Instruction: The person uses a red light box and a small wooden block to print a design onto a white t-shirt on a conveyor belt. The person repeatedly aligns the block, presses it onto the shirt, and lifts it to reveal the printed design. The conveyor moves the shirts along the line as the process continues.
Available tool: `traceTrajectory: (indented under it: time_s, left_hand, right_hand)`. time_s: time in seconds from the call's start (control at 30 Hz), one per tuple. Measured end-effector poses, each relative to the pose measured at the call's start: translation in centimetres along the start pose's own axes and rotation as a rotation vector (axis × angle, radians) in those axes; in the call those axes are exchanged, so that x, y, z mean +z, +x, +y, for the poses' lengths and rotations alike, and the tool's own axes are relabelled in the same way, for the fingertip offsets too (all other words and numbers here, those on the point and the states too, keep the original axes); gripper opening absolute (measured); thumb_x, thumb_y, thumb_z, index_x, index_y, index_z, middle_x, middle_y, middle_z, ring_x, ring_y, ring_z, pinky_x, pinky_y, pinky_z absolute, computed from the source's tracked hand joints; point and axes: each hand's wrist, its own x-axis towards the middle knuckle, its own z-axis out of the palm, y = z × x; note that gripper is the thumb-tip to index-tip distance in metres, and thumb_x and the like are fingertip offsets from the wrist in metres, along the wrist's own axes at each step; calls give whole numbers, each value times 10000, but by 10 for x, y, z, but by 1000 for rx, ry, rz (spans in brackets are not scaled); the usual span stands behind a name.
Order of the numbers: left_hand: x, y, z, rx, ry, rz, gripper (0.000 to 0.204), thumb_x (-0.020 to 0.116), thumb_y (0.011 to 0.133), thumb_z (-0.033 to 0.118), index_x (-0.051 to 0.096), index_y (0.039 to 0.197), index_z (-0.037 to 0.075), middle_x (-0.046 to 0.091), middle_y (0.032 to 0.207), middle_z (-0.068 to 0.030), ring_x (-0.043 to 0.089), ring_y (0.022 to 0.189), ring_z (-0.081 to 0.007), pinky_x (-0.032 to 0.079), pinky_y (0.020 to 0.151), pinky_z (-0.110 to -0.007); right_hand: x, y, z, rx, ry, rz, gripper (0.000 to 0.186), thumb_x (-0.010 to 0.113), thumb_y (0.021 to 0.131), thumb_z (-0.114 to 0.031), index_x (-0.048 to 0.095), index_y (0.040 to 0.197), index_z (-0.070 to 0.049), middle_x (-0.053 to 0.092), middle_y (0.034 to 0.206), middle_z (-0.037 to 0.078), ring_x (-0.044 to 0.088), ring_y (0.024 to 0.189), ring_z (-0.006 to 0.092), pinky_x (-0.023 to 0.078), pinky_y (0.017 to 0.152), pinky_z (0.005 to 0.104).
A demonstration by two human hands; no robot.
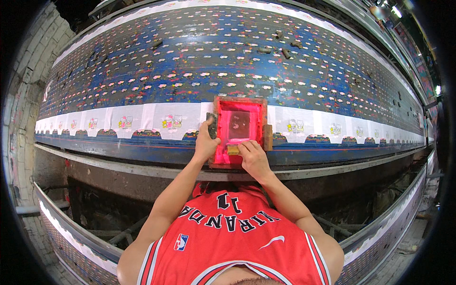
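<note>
Two bare arms reach forward past a red sleeveless jersey (232, 237) and over a pale rail (142, 169) to a wooden frame (240, 100) at the near side of a long dark-blue table (190, 95). Inside the frame, toward its near end, the right hand (255, 159) has its fingers closed on a yellowish squeegee (233, 150), beside bright pink ink (221, 154). The left hand (206, 143) is partly curled round the frame's left side, fingers against a dark block (212, 125), thumb over the edge. White cloth pieces (152, 116) printed with small cartoon figures run left and right of the frame. Beyond, rows of small pale marks cover the table, with dark lumps (285, 53) scattered farther back and another white strip (161, 8) along the far edge.
</note>
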Motion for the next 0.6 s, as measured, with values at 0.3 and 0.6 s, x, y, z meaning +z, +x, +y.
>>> traceTrajectory:
  time_s: [0.3, 0.6]
  left_hand:
    - [-3, 0, 5, 34, 2, -14, 829, 756, 765, 20, 446, 1534, 16, 530, 1494, -227, 519, 1404, -391, 419, 1178, -422]
    - [1, -2, 6, 83, 91, 12, 823, 735, 787, 37, 427, 1549, 19, 518, 1474, -249, 510, 1384, -427, 419, 1177, -443]
  right_hand:
    - [26, 77, 60, 18, -17, 111, 220, 732, 816, -3, 687, 1031, -19, 688, 1059, 138, 646, 1054, 356, 538, 948, 455]
    - [12, 124, 88, 71, -9, -14, 231, 762, 816, -4, 706, 1038, -41, 702, 1045, 141, 657, 1043, 373, 542, 920, 477]
